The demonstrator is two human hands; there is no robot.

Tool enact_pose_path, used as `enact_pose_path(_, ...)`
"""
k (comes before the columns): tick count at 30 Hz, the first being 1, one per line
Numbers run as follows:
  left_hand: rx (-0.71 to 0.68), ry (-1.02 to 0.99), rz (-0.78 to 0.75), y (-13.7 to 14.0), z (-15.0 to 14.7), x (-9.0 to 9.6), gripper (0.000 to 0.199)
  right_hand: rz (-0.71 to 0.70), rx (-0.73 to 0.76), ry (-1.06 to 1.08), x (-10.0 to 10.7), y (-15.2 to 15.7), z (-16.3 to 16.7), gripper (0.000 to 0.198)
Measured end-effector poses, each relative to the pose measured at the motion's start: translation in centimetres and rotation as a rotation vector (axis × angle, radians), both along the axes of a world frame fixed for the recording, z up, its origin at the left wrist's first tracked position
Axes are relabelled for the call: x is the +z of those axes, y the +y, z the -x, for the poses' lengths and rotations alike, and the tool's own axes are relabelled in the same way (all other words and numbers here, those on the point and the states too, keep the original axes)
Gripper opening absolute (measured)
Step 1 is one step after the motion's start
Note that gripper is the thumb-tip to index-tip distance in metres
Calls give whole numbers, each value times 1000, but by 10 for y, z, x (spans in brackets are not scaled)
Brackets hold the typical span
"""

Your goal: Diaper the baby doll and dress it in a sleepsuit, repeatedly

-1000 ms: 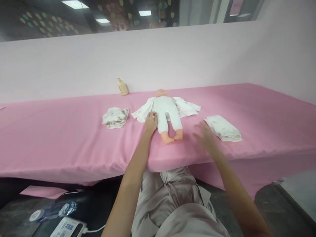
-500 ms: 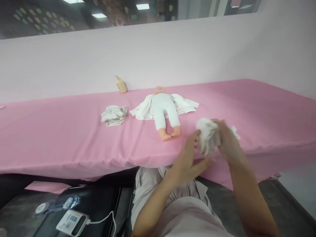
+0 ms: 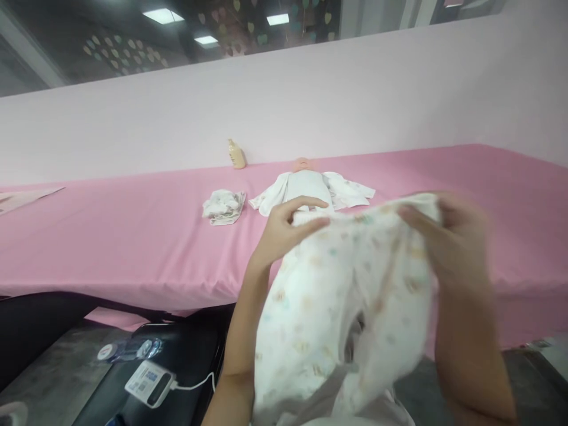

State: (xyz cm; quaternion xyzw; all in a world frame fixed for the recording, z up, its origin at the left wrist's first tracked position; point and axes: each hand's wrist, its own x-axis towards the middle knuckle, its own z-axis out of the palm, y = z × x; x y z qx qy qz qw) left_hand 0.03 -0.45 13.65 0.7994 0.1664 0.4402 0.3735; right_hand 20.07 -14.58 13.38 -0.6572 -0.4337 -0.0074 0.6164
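A pair of small white baby pants (image 3: 306,302) with a faint coloured print hangs unfolded in front of me, its two legs dangling. My left hand (image 3: 293,228) pinches the waist at its left end. At the other end of the waist, my right hand (image 3: 452,236), a little blurred, grips the cloth. Behind the pants a baby doll (image 3: 306,184) in white lies face up on an opened white printed jacket (image 3: 350,190). The pants hide the doll's legs.
A pink cloth (image 3: 133,236) covers the long table. On it are a folded white cloth bundle (image 3: 224,207) and a cream pump bottle (image 3: 236,155) by the wall. A black chair (image 3: 186,355) at lower left bears a white device (image 3: 149,383) with a cable and a plastic bottle (image 3: 128,350).
The bunched white cloth between my hands has been opened out into pants, raised and brought closer to me. My hands have moved apart along its waist. The view has shifted slightly left.
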Motion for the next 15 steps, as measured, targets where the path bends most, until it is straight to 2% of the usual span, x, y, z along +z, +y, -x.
enact_pose_path(3, 3, 133, 240, 61, -26, -48, 28, 185, -137, -205, -38, 74, -24, 19)
enact_pose_path(4, 37, 161, 311, 78, -30, -65, 32, 250, -119, -307, -53, 94, -28, 20)
enact_pose_path(5, 84, 171, 349, 91, -32, -80, 33, 303, -41, -401, -67, 111, -30, 23)
enact_pose_path(7, 78, 178, 355, 106, -30, -101, 35, 309, 138, -558, -88, 136, -24, 28)
enact_pose_path(9, 60, 172, 313, 109, -25, -112, 34, 274, 343, -703, -98, 151, -10, 31)
enact_pose_path(11, 83, 151, 283, 105, -22, -117, 31, 260, 478, -795, -102, 162, 4, 31)
enact_pose_path(15, 176, 106, 304, 100, -25, -124, 24, 235, 528, -754, -106, 174, 7, 28)
